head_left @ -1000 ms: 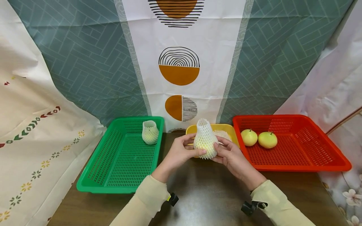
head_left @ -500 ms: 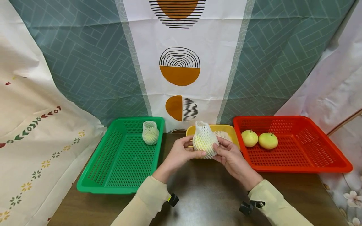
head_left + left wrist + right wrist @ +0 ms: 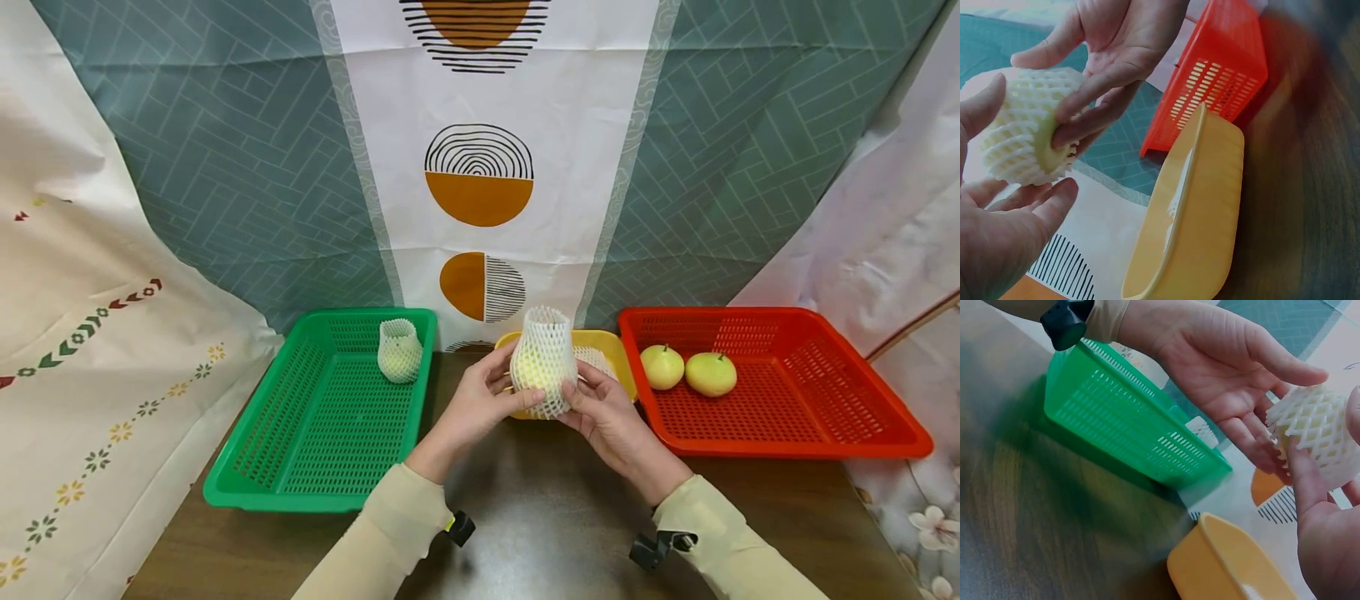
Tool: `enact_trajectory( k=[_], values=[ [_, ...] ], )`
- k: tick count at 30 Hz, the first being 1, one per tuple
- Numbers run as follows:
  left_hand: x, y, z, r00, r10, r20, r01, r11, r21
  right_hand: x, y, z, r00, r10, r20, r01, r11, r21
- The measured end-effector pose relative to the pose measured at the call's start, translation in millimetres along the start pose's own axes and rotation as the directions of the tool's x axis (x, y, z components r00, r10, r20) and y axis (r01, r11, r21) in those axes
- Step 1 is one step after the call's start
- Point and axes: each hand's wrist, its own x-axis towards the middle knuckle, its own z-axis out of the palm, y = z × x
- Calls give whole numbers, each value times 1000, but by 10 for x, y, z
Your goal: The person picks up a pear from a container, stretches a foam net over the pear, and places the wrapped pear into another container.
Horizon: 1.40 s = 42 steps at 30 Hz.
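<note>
Both hands hold a round yellow-green pear [image 3: 536,371] in a white foam net sleeve [image 3: 546,329], above a small yellow basket's near edge. The sleeve stands upright, its narrower, loose end rising above the fruit. My left hand [image 3: 480,404] grips the left side, thumb across the front. My right hand [image 3: 611,417] pinches the lower right side. In the left wrist view, right-hand fingers touch the pear's bare underside [image 3: 1044,145] at the sleeve's lower opening. The right wrist view has the foam netting [image 3: 1319,428] between both hands, partly cut off by the frame edge.
A green basket [image 3: 315,504] at left contains another sleeved pear [image 3: 399,354]. The yellow basket [image 3: 618,367] behind the hands contains foam nets [image 3: 594,360]. Two bare pears [image 3: 711,374] lie in the red basket [image 3: 795,446] at right. A patterned cloth [image 3: 480,200] hangs behind.
The sleeve's top first dips and tilts left, then rises and straightens with a wider mouth. The right hand has shifted slightly left; both hands keep hold of the sleeved pear.
</note>
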Motion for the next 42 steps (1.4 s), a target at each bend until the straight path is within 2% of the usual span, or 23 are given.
enact_trajectory(
  k=[6, 15, 19, 22, 25, 31, 34, 36, 40, 42],
  values=[
    [1, 30, 13, 998, -37, -60, 31, 996, -86, 18, 7, 31, 999, -13, -44, 13, 1000, 6],
    [-104, 270, 63, 998, -19, -56, 17, 999, -46, 41, 33, 47, 991, -26, -129, 26, 1000, -6],
    [-113, 285, 75, 997, -19, -75, 16, 999, -37, 70, 60, 58, 991, -21, -130, 7, 994, -106],
    [-109, 270, 74, 993, -18, -114, 14, 999, -35, 95, 76, 58, 993, -28, -117, -1, 970, -241],
    [-105, 252, 71, 987, -17, -157, 12, 999, -32, 112, 76, 71, 993, -49, -107, 6, 929, -370],
    [-87, 225, 85, 979, -36, -203, 28, 999, -42, 111, 5, 136, 981, -147, -123, 60, 845, -532],
    [-70, 211, 88, 976, -38, -216, 28, 999, -47, 106, -30, 136, 977, -180, -111, 91, 833, -545],
    [-65, 214, 85, 974, -47, -222, 38, 998, -44, 98, -53, 139, 978, -186, -98, 107, 840, -532],
    [-75, 266, 93, 970, -65, -233, 73, 997, 27, 124, -30, 110, 967, -232, -109, 145, 846, -513],
    [-83, 294, 104, 971, -49, -235, 66, 996, 63, 136, -15, 109, 958, -257, -126, 161, 847, -506]
  ],
)
